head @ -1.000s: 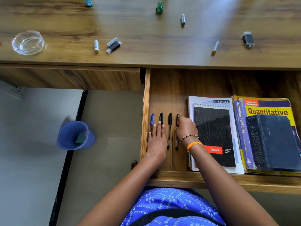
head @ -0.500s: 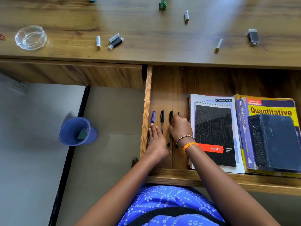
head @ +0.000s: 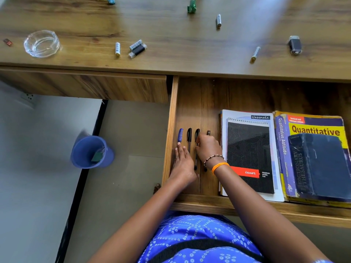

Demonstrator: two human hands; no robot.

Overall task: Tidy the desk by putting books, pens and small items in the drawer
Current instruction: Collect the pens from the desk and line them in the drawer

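Observation:
The open drawer (head: 199,95) holds several pens side by side at its left: a blue pen (head: 180,135), a black pen (head: 189,134), a second black pen (head: 197,132) and a dark pen (head: 208,132). My left hand (head: 183,164) lies flat with straight fingers over the lower ends of the blue pen and the first black pen. With its fingers curled, my right hand (head: 208,147) pinches the second black pen at its middle. To the right lie a black spiral pad (head: 248,154) on a notebook, and a dark dictionary (head: 321,168) on a yellow book (head: 315,128).
On the desk top lie a glass ashtray (head: 41,43), loose batteries (head: 118,48) (head: 218,20) (head: 255,53), a black and white stick (head: 137,49), a green item (head: 191,6) and a dark adapter (head: 295,45). A blue bin (head: 91,151) stands on the floor at the left.
My right hand has shifted left from the dark pen onto the second black pen. My left hand has slid back a little toward the drawer front.

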